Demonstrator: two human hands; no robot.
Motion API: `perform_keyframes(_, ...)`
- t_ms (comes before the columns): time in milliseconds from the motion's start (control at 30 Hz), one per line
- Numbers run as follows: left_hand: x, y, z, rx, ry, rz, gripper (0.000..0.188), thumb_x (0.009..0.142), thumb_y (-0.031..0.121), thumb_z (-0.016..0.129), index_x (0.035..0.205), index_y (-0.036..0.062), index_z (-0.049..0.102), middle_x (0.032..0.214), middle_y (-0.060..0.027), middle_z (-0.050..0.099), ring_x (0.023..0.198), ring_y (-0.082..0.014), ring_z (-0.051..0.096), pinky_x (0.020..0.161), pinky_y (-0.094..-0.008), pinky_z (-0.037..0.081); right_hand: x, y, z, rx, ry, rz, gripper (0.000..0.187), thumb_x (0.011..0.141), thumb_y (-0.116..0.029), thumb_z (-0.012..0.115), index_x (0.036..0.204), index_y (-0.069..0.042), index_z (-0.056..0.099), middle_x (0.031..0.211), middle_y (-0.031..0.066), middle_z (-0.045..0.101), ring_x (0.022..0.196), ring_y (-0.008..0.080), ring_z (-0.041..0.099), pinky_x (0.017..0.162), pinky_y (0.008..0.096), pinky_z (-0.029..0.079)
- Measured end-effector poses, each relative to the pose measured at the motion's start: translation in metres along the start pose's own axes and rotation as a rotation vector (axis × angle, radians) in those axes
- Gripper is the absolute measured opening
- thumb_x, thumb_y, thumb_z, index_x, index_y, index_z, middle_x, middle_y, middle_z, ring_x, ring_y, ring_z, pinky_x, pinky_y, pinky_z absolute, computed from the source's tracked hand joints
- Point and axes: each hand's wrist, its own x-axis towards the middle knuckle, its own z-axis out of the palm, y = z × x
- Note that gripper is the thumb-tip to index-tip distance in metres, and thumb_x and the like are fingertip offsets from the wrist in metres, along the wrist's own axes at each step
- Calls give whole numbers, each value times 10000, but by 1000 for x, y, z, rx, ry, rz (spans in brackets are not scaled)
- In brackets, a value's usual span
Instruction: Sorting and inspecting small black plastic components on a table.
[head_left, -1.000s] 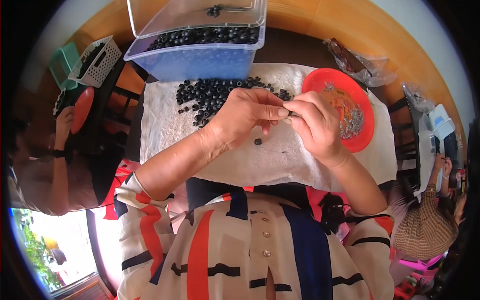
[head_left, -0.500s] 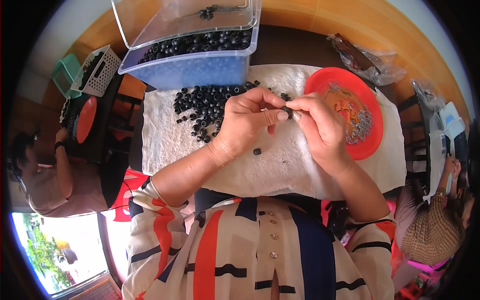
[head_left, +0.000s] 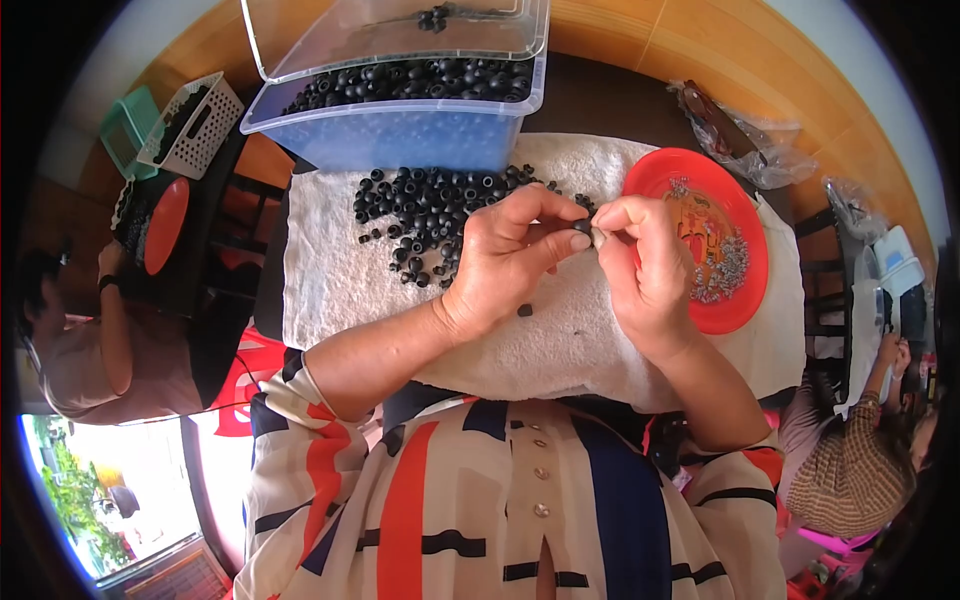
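Note:
Above the white towel (head_left: 335, 290), my two hands meet at fingertip level. Thumb and forefinger of my left hand (head_left: 500, 255) pinch a small round black piece, like a hollow bead (head_left: 583, 227). Closed against its right side are the fingertips of my right hand (head_left: 645, 270); whatever they grip is too small and hidden to make out. A pile of similar hollow black pieces (head_left: 415, 205) lies behind my left hand, and a single black piece (head_left: 525, 310) rests below the hands. Right of my right hand sits a red plate (head_left: 752, 215) with many tiny silvery bits (head_left: 728, 268).
A clear plastic box (head_left: 400, 135) full of black pieces stands at the back, its lid tilted up. Plastic-wrapped things (head_left: 735, 135) lie at the back right. People sit at side tables; a white basket (head_left: 200, 130) and a red plate (head_left: 167, 228) are at the left.
My hands remain together at the small black piece, with the right fingers curled in more. The whole view has shifted slightly, so the box and plate appear farther right.

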Motion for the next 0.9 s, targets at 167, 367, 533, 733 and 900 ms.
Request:
perform_keyframes(167, 1, -1, -3, 26, -63, -22, 144, 854, -14, 684, 984, 13, 629, 859, 1, 636, 710, -31, 573, 587, -200, 485, -5, 8, -1, -9, 17, -43, 270, 755, 165, 520, 972, 5, 527, 821, 117, 608, 674, 256, 621, 605, 316, 494)
perform_keyframes(367, 4, 0, -6, -24, -56, -69, 134, 858, -53, 655, 986, -21, 632, 923, -33, 598, 742, -69, 559, 628, -204, 494, -3, 10, -8, -48, -3, -5, 263, 774, 151, 541, 994, 6, 539, 836, 114, 620, 726, 227, 644, 639, 309, 510)
perform_keyframes(533, 4, 0, -4, -4, -56, -83, 139, 861, -54, 654, 994, -18, 630, 920, -31, 597, 748, -66, 557, 623, -199, 488, -3, 10, -4, 16, -24, 56, 246, 825, 130, 549, 1043, 18, 561, 878, 119, 656, 784, 208, 677, 707, 288, 532)
perform_keyframes(733, 3, -6, -4, 96, -59, 13, 152, 838, -49, 677, 977, -16, 626, 884, -33, 595, 739, -68, 566, 640, -205, 491, -5, 12, -6, 17, -84, 68, 252, 816, 146, 534, 1030, 15, 554, 865, 99, 655, 727, 174, 654, 653, 273, 514)
perform_keyframes(900, 1, -9, -4, 189, -66, 114, 168, 811, -57, 692, 961, -28, 623, 852, -64, 581, 763, -107, 588, 691, -233, 503, -12, 20, 1, 106, -4, 75, 261, 795, 155, 542, 1008, 5, 530, 840, 82, 629, 698, 152, 630, 626, 257, 495)
